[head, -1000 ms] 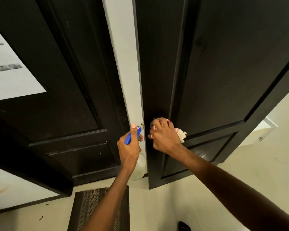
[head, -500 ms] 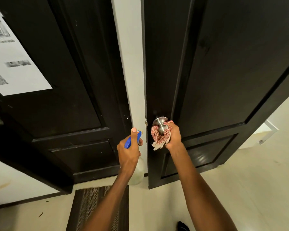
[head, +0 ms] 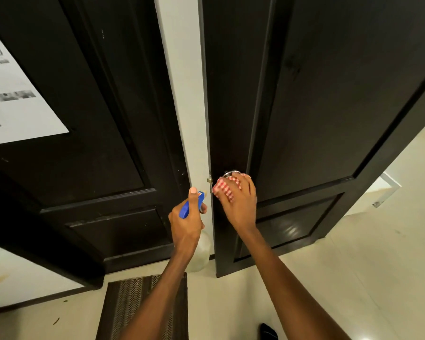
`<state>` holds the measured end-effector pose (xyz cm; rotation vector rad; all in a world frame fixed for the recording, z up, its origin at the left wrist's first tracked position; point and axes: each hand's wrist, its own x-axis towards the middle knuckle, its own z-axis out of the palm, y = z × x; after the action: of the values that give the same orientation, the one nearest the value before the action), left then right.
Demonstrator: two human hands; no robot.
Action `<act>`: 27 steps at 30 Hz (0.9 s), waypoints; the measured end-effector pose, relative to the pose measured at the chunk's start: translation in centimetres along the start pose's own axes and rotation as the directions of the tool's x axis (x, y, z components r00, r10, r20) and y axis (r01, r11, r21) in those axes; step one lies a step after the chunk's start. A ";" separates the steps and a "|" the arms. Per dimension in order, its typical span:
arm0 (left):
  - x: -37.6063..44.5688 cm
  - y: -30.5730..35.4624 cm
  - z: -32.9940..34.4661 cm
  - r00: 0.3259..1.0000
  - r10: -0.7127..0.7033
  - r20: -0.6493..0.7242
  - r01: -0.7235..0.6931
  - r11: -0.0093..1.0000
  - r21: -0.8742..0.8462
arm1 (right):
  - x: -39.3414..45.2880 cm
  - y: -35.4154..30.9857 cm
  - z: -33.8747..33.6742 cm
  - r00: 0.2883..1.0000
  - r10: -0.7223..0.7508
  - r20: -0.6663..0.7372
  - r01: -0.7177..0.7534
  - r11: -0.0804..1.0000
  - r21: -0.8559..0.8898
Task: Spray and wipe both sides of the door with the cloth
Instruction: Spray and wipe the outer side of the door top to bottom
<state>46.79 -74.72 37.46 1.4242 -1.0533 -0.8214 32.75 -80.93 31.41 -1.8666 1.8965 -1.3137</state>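
A dark panelled door (head: 329, 94) stands ajar on the right, with a silver knob (head: 231, 173) near its left edge. My right hand (head: 239, 204) holds a red-and-white checked cloth (head: 225, 188) bunched over the knob, fingers curled round it. My left hand (head: 185, 222) grips a spray bottle with a blue trigger head (head: 190, 204) just left of the door's edge. The bottle's pale body (head: 200, 253) hangs below my wrist, mostly hidden.
A second dark door (head: 84, 143) with a white printed sheet (head: 12, 94) fills the left. A white wall strip (head: 182, 94) separates the doors. A patterned mat (head: 142, 305) lies on the pale tiled floor (head: 353, 266). A dark object (head: 268, 331) sits at the bottom edge.
My right hand turned over the knob, so the cloth now lies on top of it under my fingers. The left hand and bottle stayed where they were.
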 end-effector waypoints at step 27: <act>-5.9 -0.6 -1.4 0.999 -0.007 -0.049 0.006 1.000 -0.021 | -4.0 1.4 -5.5 0.979 -0.014 0.204 0.085 0.936 -0.343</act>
<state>46.09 -68.74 36.59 1.4239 -1.0005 -0.7964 28.91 -75.23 31.98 -2.1282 2.0928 -0.7986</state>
